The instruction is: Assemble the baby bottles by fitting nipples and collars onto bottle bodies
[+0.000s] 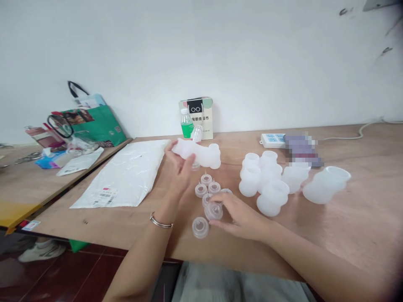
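My left hand (181, 170) is wrapped round a frosted white bottle (209, 156) with a narrow waist, held on its side above the table, its wider end to the right. Between the thumb and fingers of my right hand (241, 214) sits a clear plastic cap (214, 211) with a small raised centre. Several similar caps, some with pointed tips, lie around it, among them a cap (200, 227) nearer the table edge and a cap (206, 179) further back. To the right stand several more frosted bottles (273, 198), with open mouths visible on some.
A white plastic mailing bag (126, 170) lies flat at left. At the back are a green-labelled drink bottle (186, 126) and a paper bag (208, 126). A power strip (273, 140) sits behind the frosted bottles. On the adjoining left table stands a green shopping bag (102, 126).
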{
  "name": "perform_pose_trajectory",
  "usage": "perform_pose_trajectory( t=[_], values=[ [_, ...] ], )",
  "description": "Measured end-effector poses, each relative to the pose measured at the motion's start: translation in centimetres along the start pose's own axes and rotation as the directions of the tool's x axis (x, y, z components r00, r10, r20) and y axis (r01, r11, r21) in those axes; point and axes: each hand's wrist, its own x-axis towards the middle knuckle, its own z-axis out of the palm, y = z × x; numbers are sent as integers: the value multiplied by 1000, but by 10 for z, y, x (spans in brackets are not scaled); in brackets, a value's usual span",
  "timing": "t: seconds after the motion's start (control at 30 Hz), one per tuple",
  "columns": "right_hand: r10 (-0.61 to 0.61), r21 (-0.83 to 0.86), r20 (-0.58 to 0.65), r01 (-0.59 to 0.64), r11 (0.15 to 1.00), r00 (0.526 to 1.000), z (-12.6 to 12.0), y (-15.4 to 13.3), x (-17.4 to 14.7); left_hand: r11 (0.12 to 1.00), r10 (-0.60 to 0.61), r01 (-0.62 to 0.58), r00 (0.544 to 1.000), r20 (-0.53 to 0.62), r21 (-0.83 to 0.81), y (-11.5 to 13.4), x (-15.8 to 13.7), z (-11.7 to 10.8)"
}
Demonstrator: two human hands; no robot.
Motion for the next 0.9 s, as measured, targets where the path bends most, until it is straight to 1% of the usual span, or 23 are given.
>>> perform_pose_trajectory(
  t=[0.07, 0.1, 0.13, 0.17, 0.2, 0.23, 0.27, 0.3, 0.33, 0.37, 0.4, 0.43, 0.47, 0.53, 0.57, 0.6, 0.63, 0.73, 0.9],
  values=[
    [-1, 92, -119, 12, 996, 993, 2, 2, -1, 974, -138, 126, 989, -51, -187, 10, 9, -9],
    [-2, 133, -182, 27, 991, 983, 3, 3, -2, 950, -208, 194, 977, -34, -247, 14, 12, -15],
    [-6, 172, -247, 50, 984, 969, 5, 5, -2, 922, -266, 258, 964, 13, -289, 18, 15, -21],
    [-13, 205, -318, 82, 975, 948, 6, 6, -2, 894, -308, 325, 946, 106, -309, 20, 17, -28],
    [-24, 231, -389, 122, 965, 921, 7, 6, -1, 867, -335, 396, 912, 236, -301, 23, 19, -35],
    [-38, 253, -455, 170, 952, 890, 8, 6, -1, 844, -352, 468, 851, 388, -260, 24, 19, -41],
    [-53, 271, -511, 220, 937, 858, 9, 6, 0, 825, -366, 533, 757, 541, -188, 25, 20, -46],
    [-68, 285, -556, 267, 921, 828, 9, 5, 1, 808, -380, 583, 631, 676, -89, 26, 20, -48],
    [-78, 292, -593, 305, 907, 801, 9, 4, 2, 795, -396, 606, 491, 776, 22, 26, 20, -49],
    [-85, 293, -621, 331, 897, 780, 9, 3, 2, 788, -410, 603, 359, 838, 127, 26, 20, -49],
    [-87, 293, -640, 347, 891, 763, 8, 2, 3, 783, -426, 584, 254, 868, 214, 26, 20, -46],
    [-87, 291, -648, 352, 890, 756, 8, 1, 3, 777, -441, 563, 167, 882, 282, 27, 20, -43],
    [-89, 289, -644, 349, 892, 760, 8, 1, 3, 767, -455, 547, 96, 885, 335, 27, 19, -40],
    [-88, 297, -606, 327, 897, 790, 8, 1, 2, 731, -477, 547, -18, 879, 408, 27, 17, -34],
    [-81, 305, -582, 310, 900, 809, 8, 1, 2, 710, -481, 557, -62, 875, 430, 27, 16, -31],
    [-74, 311, -565, 295, 903, 822, 8, 1, 2, 694, -483, 567, -92, 871, 444, 27, 15, -30],
    [-66, 315, -555, 283, 906, 829, 9, 1, 1, 680, -483, 577, -112, 869, 452, 27, 14, -29],
    [-40, 322, -532, 245, 915, 846, 9, 1, 0, 645, -481, 608, -149, 864, 463, 26, 11, -28],
    [-89, 294, -434, 235, 927, 896, 7, 3, -3, 585, -451, 654, -227, 863, 479, 20, 10, -30]
  ],
)
